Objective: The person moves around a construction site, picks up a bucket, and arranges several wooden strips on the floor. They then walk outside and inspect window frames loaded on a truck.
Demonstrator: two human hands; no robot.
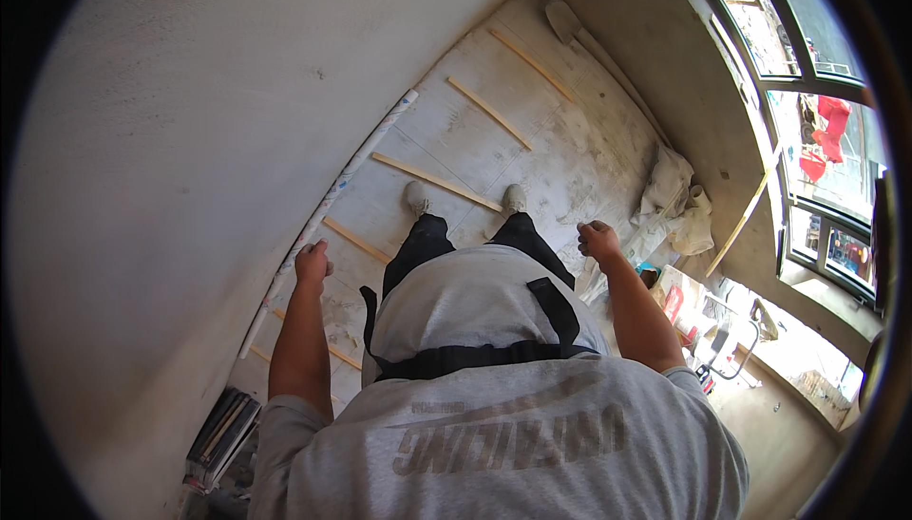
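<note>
Fingers (321, 253) above dusty floor (570, 164), beside wall (209, 140)

A long-handled shovel (563, 20) runs beside the right-hand wall (646, 36), blade toward the far corner, with pale crumpled sacks (667, 183) near its handle end, a dark-framed window (822, 26) showing red cloth (834, 126) outside, and a stack of dark flat pieces (220, 434) at lower left.

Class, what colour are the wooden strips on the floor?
The wooden strips are pale tan, clearest in the head view.
</note>
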